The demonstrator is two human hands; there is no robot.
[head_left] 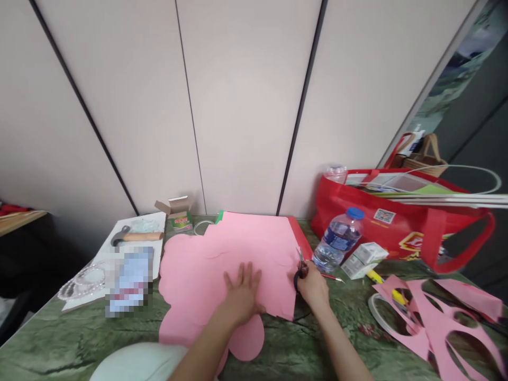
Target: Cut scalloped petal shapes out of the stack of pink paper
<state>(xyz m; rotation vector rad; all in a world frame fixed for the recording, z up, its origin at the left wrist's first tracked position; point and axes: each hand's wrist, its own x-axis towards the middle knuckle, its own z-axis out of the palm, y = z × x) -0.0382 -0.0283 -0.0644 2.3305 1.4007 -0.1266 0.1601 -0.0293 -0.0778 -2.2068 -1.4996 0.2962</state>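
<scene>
A large pink paper sheet (222, 254) with scalloped edges lies on the green marbled table (59, 344). My left hand (241, 296) rests flat on the sheet, fingers spread. At the sheet's right edge my right hand (313, 286) is closed on the dark handles of a pair of scissors (301, 267). The blades point away from me along the paper's edge. A red sheet (299, 235) shows under the pink one.
A water bottle (337, 241), a small white box (363, 258) and a red shopping bag (400, 222) stand at the right. Pink paper offcuts (444, 323) lie at the far right. Left are a hammer (135, 236), a green box (181, 219) and plastic items.
</scene>
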